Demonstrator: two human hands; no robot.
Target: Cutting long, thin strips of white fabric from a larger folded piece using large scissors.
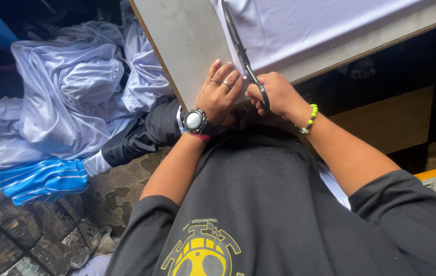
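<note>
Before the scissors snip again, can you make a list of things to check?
1. Right hand grips the scissors by the handle: ok.
2. Left hand lies flat at the near edge of the white cloth, holding it down: ok.
3. Left fingers away from the blades: not ok, they lie right beside them.
4. Cloth smooth on the table: ok where it shows.
5. Blades on a marked line: cannot tell, no line is visible.
6. Heap of pale blue cloth on the floor stays off the table: ok.
</note>
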